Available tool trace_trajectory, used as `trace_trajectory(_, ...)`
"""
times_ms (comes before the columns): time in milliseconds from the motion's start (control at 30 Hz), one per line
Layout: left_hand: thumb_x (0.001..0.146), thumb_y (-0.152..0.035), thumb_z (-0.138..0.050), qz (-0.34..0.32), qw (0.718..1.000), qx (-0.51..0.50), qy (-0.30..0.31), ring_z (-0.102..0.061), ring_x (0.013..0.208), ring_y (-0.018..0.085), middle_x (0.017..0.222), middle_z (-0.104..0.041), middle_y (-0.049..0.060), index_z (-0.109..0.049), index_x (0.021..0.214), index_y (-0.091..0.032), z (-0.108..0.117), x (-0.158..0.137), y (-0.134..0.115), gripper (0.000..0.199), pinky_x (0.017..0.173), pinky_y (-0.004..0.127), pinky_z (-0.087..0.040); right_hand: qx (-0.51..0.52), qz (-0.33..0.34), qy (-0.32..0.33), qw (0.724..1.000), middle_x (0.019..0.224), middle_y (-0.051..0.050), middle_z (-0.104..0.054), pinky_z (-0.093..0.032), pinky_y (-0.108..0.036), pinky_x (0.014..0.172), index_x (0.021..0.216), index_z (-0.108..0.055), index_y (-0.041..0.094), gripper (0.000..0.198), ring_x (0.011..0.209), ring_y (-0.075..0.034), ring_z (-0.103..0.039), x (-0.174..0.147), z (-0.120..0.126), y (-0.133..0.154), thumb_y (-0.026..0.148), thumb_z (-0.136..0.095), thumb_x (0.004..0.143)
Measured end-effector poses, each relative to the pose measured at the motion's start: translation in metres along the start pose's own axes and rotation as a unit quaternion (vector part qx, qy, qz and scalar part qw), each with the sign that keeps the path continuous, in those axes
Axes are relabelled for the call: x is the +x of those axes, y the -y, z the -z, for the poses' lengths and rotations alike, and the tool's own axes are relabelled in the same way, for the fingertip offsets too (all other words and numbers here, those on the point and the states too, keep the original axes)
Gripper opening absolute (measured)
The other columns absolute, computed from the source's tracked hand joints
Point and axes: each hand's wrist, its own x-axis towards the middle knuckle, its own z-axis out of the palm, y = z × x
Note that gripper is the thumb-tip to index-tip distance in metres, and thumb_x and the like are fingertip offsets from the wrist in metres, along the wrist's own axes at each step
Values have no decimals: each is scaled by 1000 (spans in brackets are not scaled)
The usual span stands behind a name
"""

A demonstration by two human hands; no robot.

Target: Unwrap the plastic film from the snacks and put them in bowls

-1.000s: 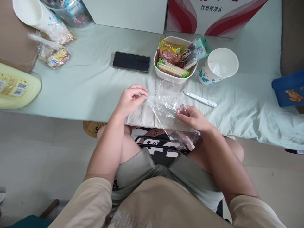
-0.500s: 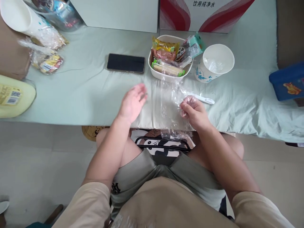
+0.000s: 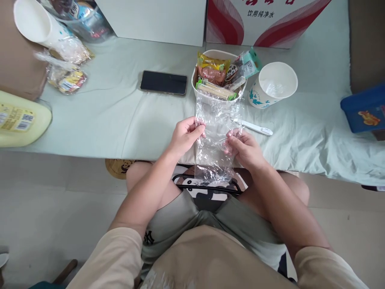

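A clear plastic bag (image 3: pixel 214 150) hangs between my hands over the table's front edge, its lower end above my lap. My left hand (image 3: pixel 187 134) pinches its left side, and my right hand (image 3: pixel 245 147) grips its right side. Just beyond the bag stands a white bowl (image 3: pixel 221 97) of wrapped snacks (image 3: pixel 214 74); the bag's upper end overlaps the bowl's front. To the right of the bag lies a white utility knife (image 3: pixel 254 126), close to my right hand. A paper cup (image 3: pixel 261 96) with clear film inside stands behind the knife.
A phone (image 3: pixel 164 82) lies left of the bowl. Behind stand a white panel (image 3: pixel 159 20) and a red-and-white box (image 3: pixel 267 30). At left are a tipped paper cup (image 3: pixel 33 22), bagged snacks (image 3: pixel 69 80) and a yellow bottle (image 3: pixel 24 120); a blue container (image 3: pixel 363 108) is at right.
My left hand has moved right and taken hold of the bag's left side. The bag is now spread between both hands; my right hand still grips it.
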Motion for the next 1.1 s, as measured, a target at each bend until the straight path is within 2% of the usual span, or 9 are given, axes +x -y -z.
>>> trace_trajectory(133,79,-50,-78,-50,998,-8,-47,-61,57,12,64,-64,-1,-65,81,-24,9,-2,3,29,51,27,-45,5,7,3,1000,76,1,-62,-52,-28,53,97,-61,24,40,57,-11,-57,1,1,-2,55,-79,79)
trace_trajectory(200,81,-51,-76,-44,997,-47,-37,-61,57,11,68,-66,-2,-65,90,-24,12,-1,4,31,50,25,-45,7,18,-9,1000,70,4,-58,-53,-27,53,95,-62,24,36,55,-10,-54,1,0,-4,53,-78,81)
trace_trajectory(333,85,-44,-73,65,991,-86,76,-72,74,14,89,-75,3,-64,113,-22,12,0,0,37,62,25,-54,27,28,-38,998,65,6,-56,-52,-25,50,89,-63,24,35,50,-9,-51,1,-2,-3,51,-81,77)
trace_trajectory(433,89,-35,-69,116,988,-38,94,-73,73,14,90,-75,4,-64,113,-19,8,-1,-2,29,60,23,-53,42,6,-35,998,71,3,-65,-50,-25,49,95,-65,25,37,53,-11,-59,0,-3,2,51,-82,75)
trace_trajectory(633,95,-29,-64,89,992,18,91,-69,62,10,86,-76,4,-64,107,-18,8,-3,-1,17,53,20,-48,18,-4,1,1000,79,1,-71,-48,-25,50,104,-68,24,43,55,-12,-63,-3,-3,5,50,-84,73)
trace_trajectory(767,94,-33,-66,58,989,8,138,-71,67,11,90,-78,4,-63,115,-18,13,-4,-1,26,61,22,-54,-34,33,5,999,87,1,-71,-44,-24,48,98,-67,23,31,52,-7,-53,1,-2,0,39,-81,77)
trace_trajectory(867,91,-33,-69,43,983,-3,177,-75,74,14,89,-79,4,-62,120,-18,15,-5,-2,33,66,24,-57,-55,64,1,996,97,-1,-71,-45,-25,48,104,-65,24,25,53,-7,-51,3,1,-4,35,-73,84)
trace_trajectory(967,92,-30,-67,27,990,3,138,-72,65,12,83,-78,3,-62,117,-17,14,-4,0,28,59,22,-55,-50,79,4,996,106,-2,-69,-51,-28,55,119,-61,28,36,61,-9,-58,4,4,-6,34,-71,85)
trace_trajectory(1100,93,-34,-67,-8,997,1,79,-67,54,9,79,-76,1,-63,111,-19,15,-2,2,24,51,20,-50,-49,62,19,997,109,-1,-65,-59,-32,68,130,-51,31,63,70,-12,-64,4,5,-5,26,-80,75)
